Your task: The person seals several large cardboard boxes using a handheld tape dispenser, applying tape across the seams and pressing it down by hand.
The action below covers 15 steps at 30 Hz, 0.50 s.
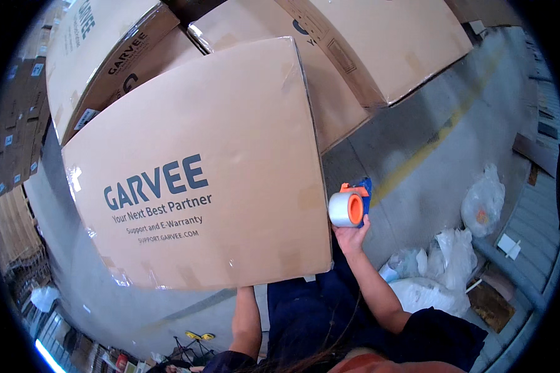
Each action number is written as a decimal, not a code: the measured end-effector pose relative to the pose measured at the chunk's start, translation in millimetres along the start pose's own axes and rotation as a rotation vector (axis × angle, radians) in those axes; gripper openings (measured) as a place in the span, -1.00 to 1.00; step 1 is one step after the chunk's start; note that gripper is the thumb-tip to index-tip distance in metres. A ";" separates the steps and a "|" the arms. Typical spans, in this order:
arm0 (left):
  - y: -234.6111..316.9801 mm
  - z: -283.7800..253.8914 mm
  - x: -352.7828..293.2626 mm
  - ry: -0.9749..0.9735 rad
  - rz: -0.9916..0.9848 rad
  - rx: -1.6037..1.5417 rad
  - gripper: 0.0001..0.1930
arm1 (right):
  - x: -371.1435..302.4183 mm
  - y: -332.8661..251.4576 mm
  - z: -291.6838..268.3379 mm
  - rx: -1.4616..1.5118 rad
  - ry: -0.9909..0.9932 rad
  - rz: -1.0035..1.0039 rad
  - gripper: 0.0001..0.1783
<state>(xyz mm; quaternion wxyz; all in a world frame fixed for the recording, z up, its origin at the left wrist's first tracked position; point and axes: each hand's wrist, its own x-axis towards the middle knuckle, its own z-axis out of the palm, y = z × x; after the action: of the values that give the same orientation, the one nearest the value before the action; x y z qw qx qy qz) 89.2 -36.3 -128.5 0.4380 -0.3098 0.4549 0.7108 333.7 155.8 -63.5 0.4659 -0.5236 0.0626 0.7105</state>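
Right hand (353, 237), four o'clock, fingers clasping the tape dispenser (350, 205), presumably for control; carton (249, 143) hides left hand (I can't tell its fingers).

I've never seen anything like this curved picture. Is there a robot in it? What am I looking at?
No robot here: just a person working with two bare hands. The single picture comes from a wide camera worn on the person's head and looking down, so straight edges bend and the corners go dark.

The right hand holds a tape dispenser, blue and orange with a roll of tape, beside the right edge of a large brown box. The left forearm reaches up to the box's lower edge; the left hand is hidden behind it.

More boxes stand beyond. On the grey floor there is a yellow line, and plastic bags lie at the right.
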 end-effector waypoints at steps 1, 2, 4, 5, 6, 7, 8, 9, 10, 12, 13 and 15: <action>-4.3 0.2 -1.2 0.000 0.022 0.010 -0.39 | 7.5 -11.7 2.9 0.002 -0.005 0.015 -0.21; -8.8 -0.4 -5.0 -0.004 0.039 0.020 -0.39 | 12.7 -24.8 5.7 -0.025 -0.027 0.032 -0.23; -8.3 -12.7 -14.7 -0.022 0.105 0.043 -0.39 | 19.2 -45.1 14.5 -0.013 -0.072 0.098 -0.29; -10.0 -18.6 -19.1 -0.046 0.135 0.058 -0.40 | 29.4 -57.9 -0.6 -0.010 -0.081 0.115 -0.29; -11.1 -27.7 -24.3 -0.070 0.177 0.080 -0.40 | 47.3 -69.0 -28.2 -0.125 -0.098 0.080 -0.28; -13.5 -34.4 -33.1 -0.069 0.217 0.104 -0.40 | 57.4 -75.0 -43.9 -0.242 -0.115 0.046 -0.26; -11.2 -45.5 -43.3 -0.065 0.269 0.134 -0.40 | 54.7 -83.3 -28.7 -0.249 -0.138 0.089 -0.26; -31.6 -2.1 -57.9 0.095 0.310 0.234 -0.40 | 48.7 -114.0 -4.8 -0.499 -0.237 -0.063 -0.24; -47.3 54.9 -76.6 0.251 0.335 0.347 -0.40 | 44.1 -137.7 10.3 -0.742 -0.339 -0.222 -0.20; -53.2 59.8 -96.9 0.499 0.599 0.712 -0.35 | 47.4 -157.0 17.7 -1.024 -0.478 -0.327 -0.17; -65.0 24.1 -107.7 0.539 0.628 0.682 -0.35 | 48.4 -161.7 24.4 -1.288 -0.609 -0.452 -0.12; -109.9 107.1 -132.4 0.720 0.605 2.074 -0.24 | 39.9 -188.7 32.5 -1.639 -0.697 -0.448 -0.14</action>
<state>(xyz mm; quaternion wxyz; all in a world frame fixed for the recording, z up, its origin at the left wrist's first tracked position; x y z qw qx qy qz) 240.4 39.2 -16.5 0.1375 0.1379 0.9789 -0.0618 448.1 303.6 -5.8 0.0680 -0.4461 -0.7078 0.5435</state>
